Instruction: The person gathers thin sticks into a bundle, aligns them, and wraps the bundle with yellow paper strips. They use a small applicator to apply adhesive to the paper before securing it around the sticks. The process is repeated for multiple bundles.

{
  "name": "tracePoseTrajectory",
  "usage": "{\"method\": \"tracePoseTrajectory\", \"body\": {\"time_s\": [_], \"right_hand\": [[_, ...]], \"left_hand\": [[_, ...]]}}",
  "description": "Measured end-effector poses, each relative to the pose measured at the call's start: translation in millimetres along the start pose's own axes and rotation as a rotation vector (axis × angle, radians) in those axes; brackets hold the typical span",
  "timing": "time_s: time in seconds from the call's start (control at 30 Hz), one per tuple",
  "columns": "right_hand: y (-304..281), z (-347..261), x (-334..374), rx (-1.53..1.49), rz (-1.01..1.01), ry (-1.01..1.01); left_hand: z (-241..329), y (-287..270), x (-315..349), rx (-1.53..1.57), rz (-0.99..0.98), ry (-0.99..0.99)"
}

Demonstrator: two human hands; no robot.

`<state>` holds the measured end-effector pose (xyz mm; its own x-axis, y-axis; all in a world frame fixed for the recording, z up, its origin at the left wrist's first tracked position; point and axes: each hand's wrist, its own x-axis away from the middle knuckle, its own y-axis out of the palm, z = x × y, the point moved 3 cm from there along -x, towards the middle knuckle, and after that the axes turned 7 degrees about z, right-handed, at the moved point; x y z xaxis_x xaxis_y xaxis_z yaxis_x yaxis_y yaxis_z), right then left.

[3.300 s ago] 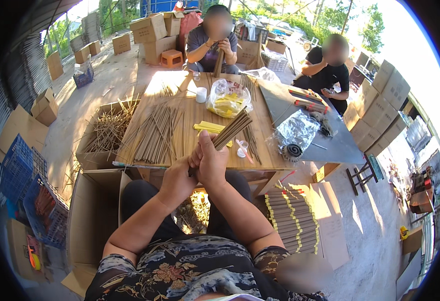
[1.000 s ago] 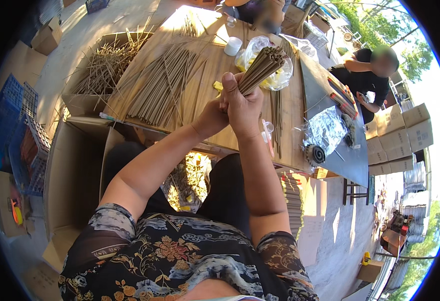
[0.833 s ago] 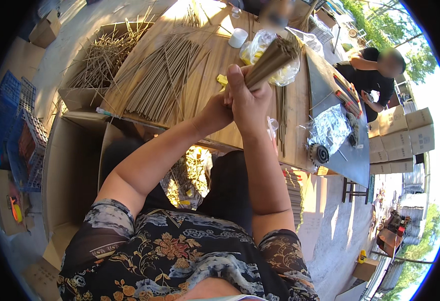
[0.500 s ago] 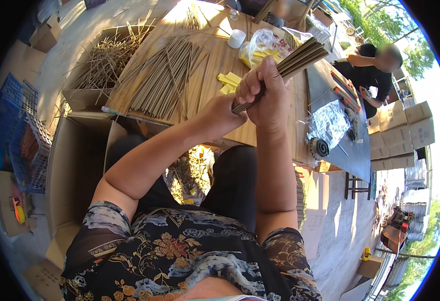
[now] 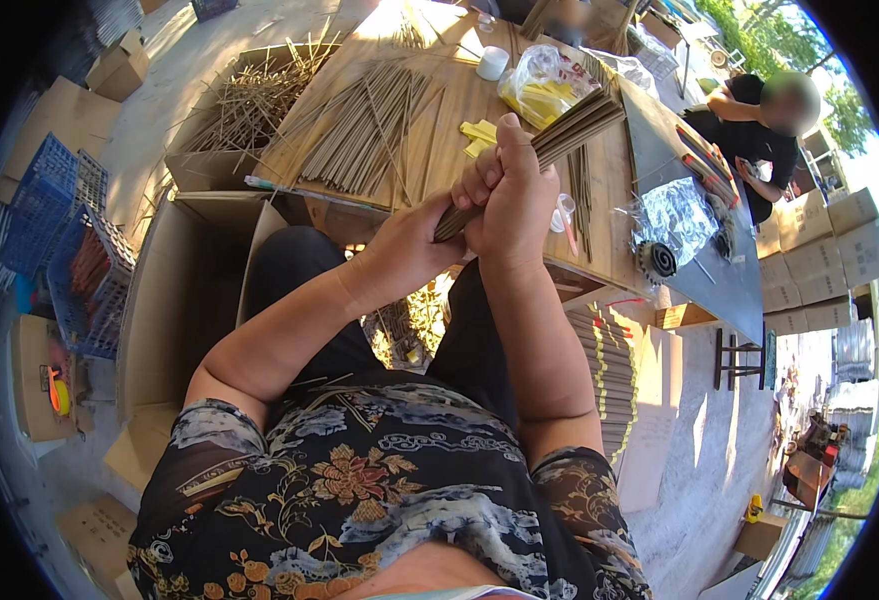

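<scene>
Both hands hold a slanting bundle of thin brown incense sticks [image 5: 581, 125] above the near edge of the wooden table. My right hand [image 5: 511, 195] is wrapped round its middle, thumb lying along the sticks. Lower down, my left hand [image 5: 414, 240] closes on the near end, partly hidden against the right hand. The bundle's far end fans out free toward the upper right. Beyond my hands, many loose incense sticks [image 5: 364, 130] lie spread on the table, with yellow strips [image 5: 477, 136] to their right.
A white cup [image 5: 492, 63] and a plastic bag [image 5: 547, 85] stand farther back. On the left are an open carton [image 5: 194, 290], a box of tangled sticks [image 5: 249, 100] and blue crates [image 5: 44, 205]. Banded bundles [image 5: 604, 370] lie below right. Another person [image 5: 749, 130] sits across.
My hands and the bundle have come slightly down and left, nearer my body. The table and surroundings have shifted right in view. Both hands keep their hold.
</scene>
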<state>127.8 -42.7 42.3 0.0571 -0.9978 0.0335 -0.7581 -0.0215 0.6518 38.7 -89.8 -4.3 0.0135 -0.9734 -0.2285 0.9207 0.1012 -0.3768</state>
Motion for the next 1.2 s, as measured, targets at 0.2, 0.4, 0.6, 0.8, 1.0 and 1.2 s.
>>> {"method": "tracePoseTrajectory", "body": {"time_s": [0.2,0.4,0.6,0.8,1.0,1.2], "right_hand": [[-0.4,3.6,8.1,-0.012,0.044,-0.082],[3.1,2.1,16.0,0.010,-0.068,-0.075],[-2.9,1.0,21.2,-0.029,-0.084,0.019],[-9.9,13.5,14.8,-0.028,0.028,0.005],[-13.2,14.0,17.4,0.038,0.039,-0.042],[-17.2,19.6,14.6,-0.070,-0.006,0.011]], "left_hand": [[6.8,0.2,5.2,-0.229,0.097,-0.004],[2.9,-1.7,11.1,0.002,0.060,0.133],[0.1,-2.3,11.0,0.018,-0.118,-0.057],[-2.8,-1.6,14.0,-0.076,-0.004,-0.029],[-7.8,-1.5,25.5,0.007,0.081,0.014],[-24.2,6.7,17.7,0.047,0.012,-0.021]]}}
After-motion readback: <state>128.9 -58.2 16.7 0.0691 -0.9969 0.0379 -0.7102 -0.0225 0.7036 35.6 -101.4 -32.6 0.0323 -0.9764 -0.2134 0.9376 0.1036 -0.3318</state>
